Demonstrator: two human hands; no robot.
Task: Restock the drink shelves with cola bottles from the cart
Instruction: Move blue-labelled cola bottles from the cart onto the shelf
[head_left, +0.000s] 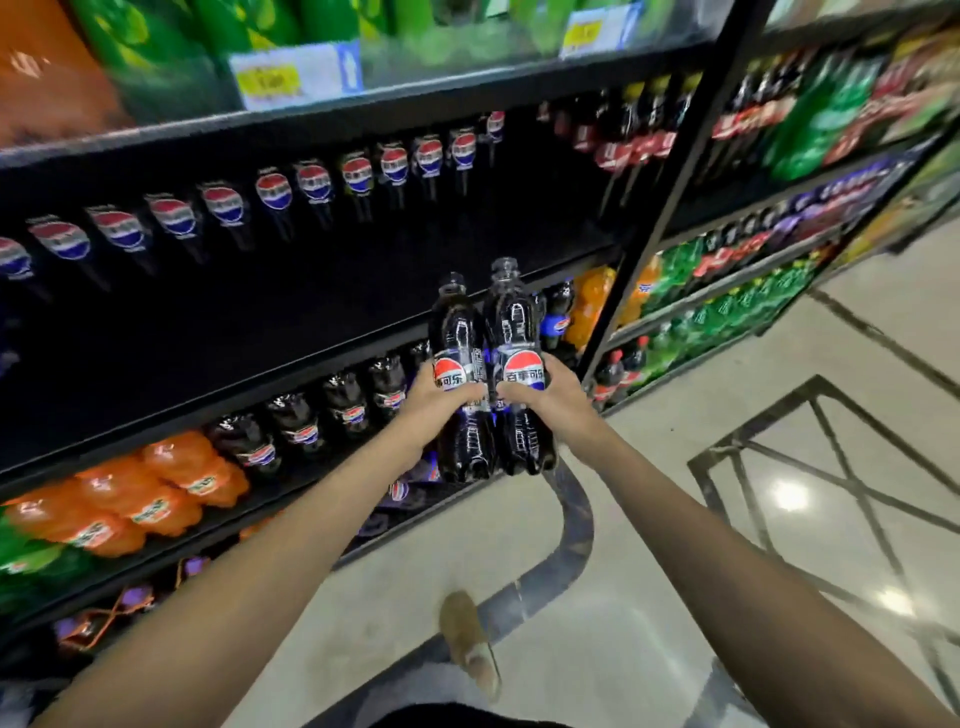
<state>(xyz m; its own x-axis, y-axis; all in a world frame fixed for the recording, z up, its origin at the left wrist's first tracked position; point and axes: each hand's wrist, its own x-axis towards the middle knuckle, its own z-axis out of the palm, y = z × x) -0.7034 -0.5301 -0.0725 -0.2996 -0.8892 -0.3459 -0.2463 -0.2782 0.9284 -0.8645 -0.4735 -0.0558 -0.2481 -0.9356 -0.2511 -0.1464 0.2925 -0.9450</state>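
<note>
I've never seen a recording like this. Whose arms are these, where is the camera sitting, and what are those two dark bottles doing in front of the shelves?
There is no machine here. These are a person's two bare arms, filmed by one wide-angle camera worn on the head, looking forward and down. The left hand grips one cola bottle and the right hand grips a second cola bottle. Both are upright, side by side. Ahead are the drink shelves, holding stocked cola and orange soda bottles. Below, a shoe shows on the floor.

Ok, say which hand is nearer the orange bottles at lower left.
Left. The left hand is right of the orange bottles; the right hand is farther right. Both hold cola bottles.
</note>
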